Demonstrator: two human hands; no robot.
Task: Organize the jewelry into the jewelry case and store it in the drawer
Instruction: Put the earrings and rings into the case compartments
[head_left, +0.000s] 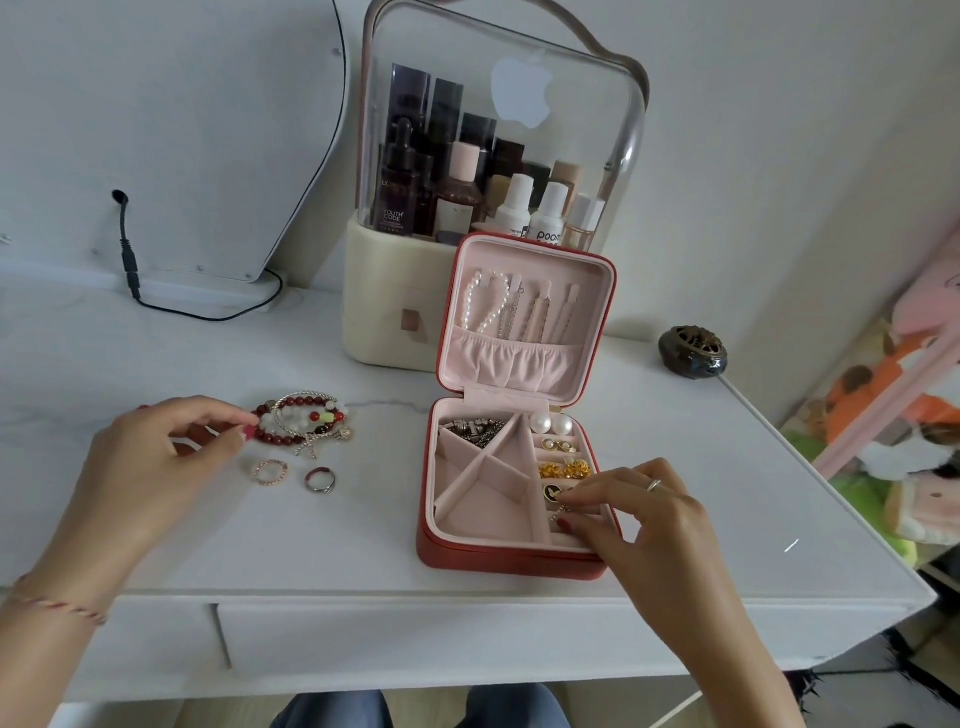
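Open red jewelry case (511, 558) at centre of white table (311, 530); right hand (631, 512) pinches a small earring (560, 514) over its near-right slots; left hand (156, 457) pinches beaded bracelets (306, 421) lying to the left

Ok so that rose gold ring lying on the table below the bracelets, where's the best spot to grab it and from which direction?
Probably from straight above. The rose gold ring lies flat on the white table, its opening facing up, so pinch opposite sides of the band's outer edge. The red-and-silver ring sits apart to its right and the bracelet pile above, so its near and left sides look freest.
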